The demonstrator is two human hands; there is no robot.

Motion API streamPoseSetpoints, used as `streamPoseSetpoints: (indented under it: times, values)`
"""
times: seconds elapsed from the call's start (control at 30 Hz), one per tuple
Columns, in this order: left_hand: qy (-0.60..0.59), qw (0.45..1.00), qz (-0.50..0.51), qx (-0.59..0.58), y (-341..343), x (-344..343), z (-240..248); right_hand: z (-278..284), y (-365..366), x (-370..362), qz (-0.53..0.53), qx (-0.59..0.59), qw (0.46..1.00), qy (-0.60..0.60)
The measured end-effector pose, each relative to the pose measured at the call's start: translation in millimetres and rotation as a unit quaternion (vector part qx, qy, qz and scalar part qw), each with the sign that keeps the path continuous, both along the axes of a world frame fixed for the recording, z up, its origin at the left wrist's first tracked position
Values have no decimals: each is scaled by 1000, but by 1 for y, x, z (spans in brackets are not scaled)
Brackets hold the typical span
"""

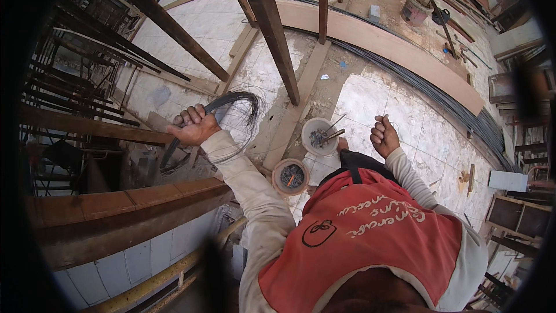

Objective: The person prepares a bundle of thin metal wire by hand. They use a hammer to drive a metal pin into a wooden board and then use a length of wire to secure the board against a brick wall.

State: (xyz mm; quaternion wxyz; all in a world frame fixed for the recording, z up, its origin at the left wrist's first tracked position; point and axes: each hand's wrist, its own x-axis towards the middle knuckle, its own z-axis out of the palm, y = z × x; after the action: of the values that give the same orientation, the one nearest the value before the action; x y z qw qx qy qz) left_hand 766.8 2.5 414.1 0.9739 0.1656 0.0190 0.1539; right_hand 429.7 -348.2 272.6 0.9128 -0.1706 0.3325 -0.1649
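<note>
My left hand (196, 126) is closed round a bundle of thin dark wire (231, 99). The bundle bends over in an arc, with loose strands fanning out at its end and more hanging below the fist. Off to the right, my right hand (385, 137) is closed, and a fine strand of wire (397, 126) curves out beside its fingers. Between the hands, a pale bucket (307, 139) on the floor holds nails and two tool handles. Nearer to me stands a terracotta-coloured bowl (278, 181) of nails with something orange among them.
Dark wooden posts (275, 40) rise ahead, with timber strips (295, 101) at their feet. A long plank (394, 46) lies beside a bundle of steel rods (417, 84). A brown beam (133, 200) runs close on my left. A dirty bucket (416, 8) stands far right.
</note>
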Motion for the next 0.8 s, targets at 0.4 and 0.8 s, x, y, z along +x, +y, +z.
streamPoseSetpoints:
  times: [0.4,0.8]
  values:
    - [19,998,19,-57,-5,-23,-9,119,142,94,314,7,945,-93]
    - [83,996,-15,-42,63,20,-59,108,11,37,299,-297,905,52]
